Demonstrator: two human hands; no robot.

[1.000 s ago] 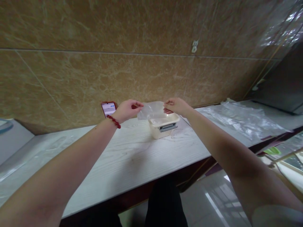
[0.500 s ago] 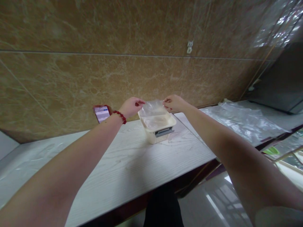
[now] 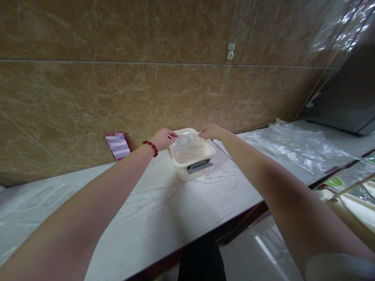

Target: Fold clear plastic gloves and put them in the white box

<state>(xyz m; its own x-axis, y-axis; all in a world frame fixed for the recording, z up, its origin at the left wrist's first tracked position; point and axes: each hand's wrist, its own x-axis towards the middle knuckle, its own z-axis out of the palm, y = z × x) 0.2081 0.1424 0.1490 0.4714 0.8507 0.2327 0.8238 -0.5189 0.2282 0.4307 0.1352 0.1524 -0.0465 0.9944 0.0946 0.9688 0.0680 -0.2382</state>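
A cream plastic basket with a grey handle stands on the white wood-grain table. Clear plastic film lies inside it, below the rim. At the basket's back left corner, my left hand, with a red bead bracelet on the wrist, pinches the film's edge. My right hand has its fingertips closed on the film at the back right corner.
A phone leans against the brown marbled wall at the left. Crumpled clear plastic sheets lie to the right, and more clear plastic lies at the far left.
Both hands have come down a little toward the basket's rim. The film, raised above the back rim before, now sits lower inside the basket. The view has shifted slightly.
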